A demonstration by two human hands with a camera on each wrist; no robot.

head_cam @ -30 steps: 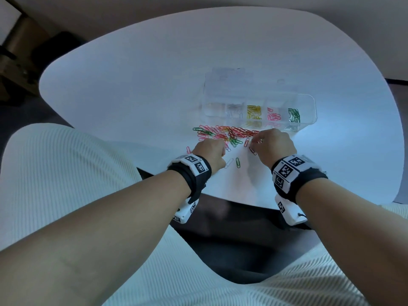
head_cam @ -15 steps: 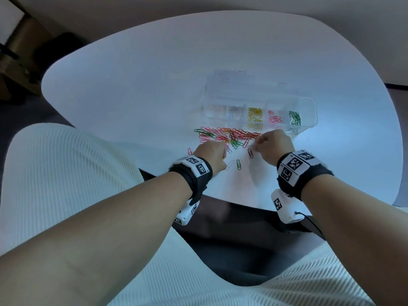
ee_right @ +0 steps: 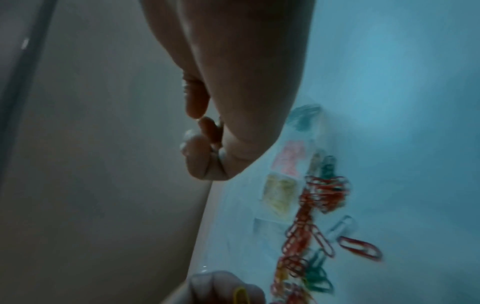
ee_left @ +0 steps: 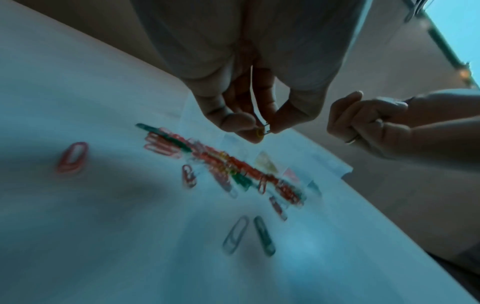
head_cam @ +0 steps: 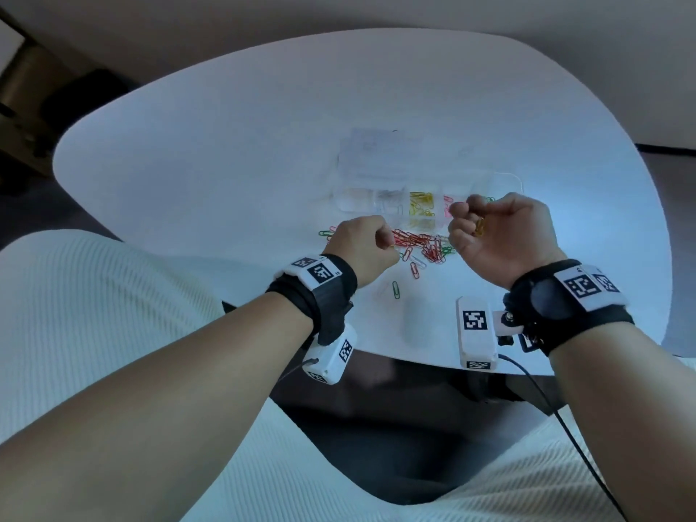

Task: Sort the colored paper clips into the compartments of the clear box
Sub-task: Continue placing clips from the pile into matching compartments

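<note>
Seen from the head camera, both hands hover above a white table [head_cam: 226, 152]. The left hand [head_cam: 361, 246], fingers curled, pinches a yellow paper clip [ee_left: 259, 132]. The right hand [head_cam: 501, 235], also curled, holds another yellow clip [head_cam: 479, 226]. The loose clip pile [head_cam: 418, 244] lies between them; the clear box [head_cam: 373, 199] sits at twelve o'clock from the pile.

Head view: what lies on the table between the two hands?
In the head view, the pile of loose paper clips, mostly red, lies on the white table between the left hand and the right hand.
</note>
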